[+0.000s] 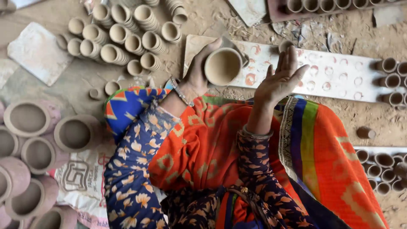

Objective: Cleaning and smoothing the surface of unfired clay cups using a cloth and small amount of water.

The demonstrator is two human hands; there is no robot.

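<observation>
My left hand (198,72) grips a small unfired clay cup (222,66), its open mouth turned toward me. Beside the cup, just to its right, my right hand (280,77) is held up flat with the fingers spread and the palm facing the cup, holding nothing. Both arms wear dark floral sleeves and metal bangles, over bright orange, blue and green cloth (203,144) across my lap. Behind the hands a white board (335,76) marked with round rings lies on the dirt ground.
Stacks of small clay cups (123,36) lie on their sides at the upper left. Larger clay pots (74,133) stand at the left on a printed sack (85,178). More cups (392,80) lie at the right edge and lower right (381,169). A flat slab (38,51) lies at upper left.
</observation>
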